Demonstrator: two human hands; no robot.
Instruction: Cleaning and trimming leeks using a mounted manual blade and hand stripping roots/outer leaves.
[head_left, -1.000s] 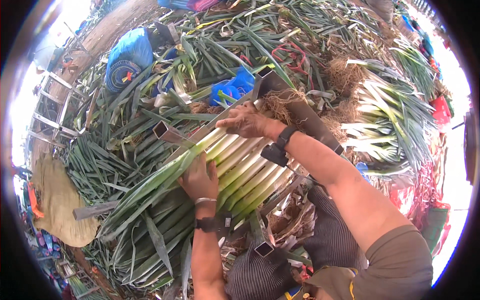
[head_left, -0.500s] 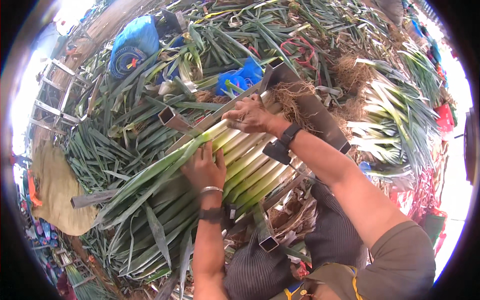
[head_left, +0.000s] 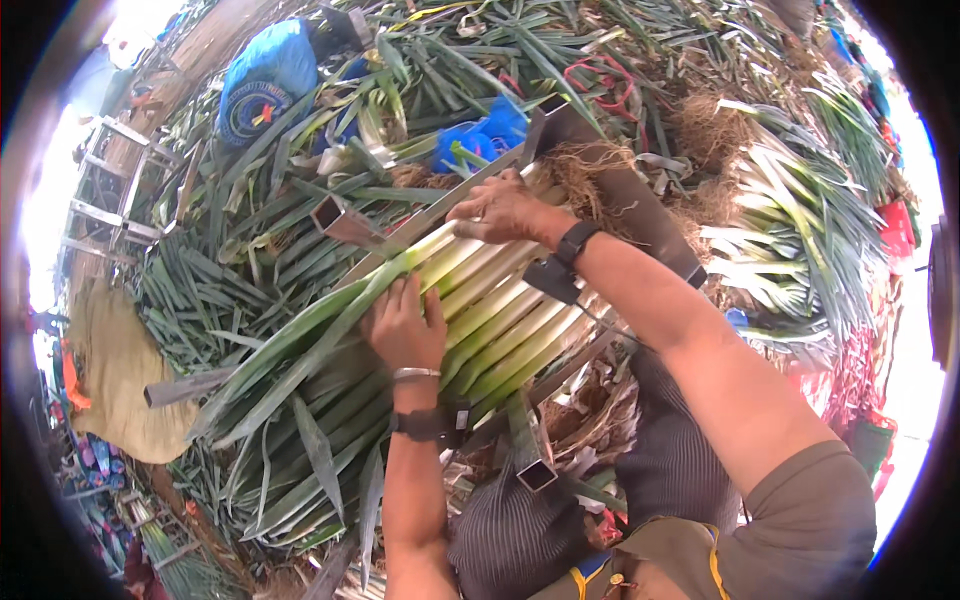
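Observation:
Leeks (head_left: 495,325) lie side by side in a slanted row on a metal frame (head_left: 440,228). Their pale stems and brown roots (head_left: 590,175) point to the upper right, and their green leaves (head_left: 310,420) fan out to the lower left. My left hand (head_left: 407,328) rests across the row where stems turn to leaves. Its fingertips touch the farthest leeks and its thumb stands apart. Over the white stems near the roots, my right hand (head_left: 505,210) bends its fingers round a leek at the far side; the fingertips are partly hidden.
Square metal tube ends (head_left: 537,475) stick up around the row. Loose leek leaves (head_left: 220,290) cover the ground beyond. More leeks (head_left: 775,220) are piled at right. A blue bundle (head_left: 265,80), blue netting (head_left: 482,135) and a tan sack (head_left: 125,375) lie farther out.
Both hands stay at nearly the same places on the leeks. My left hand has shifted very slightly to the left and down, and its blur has gone.

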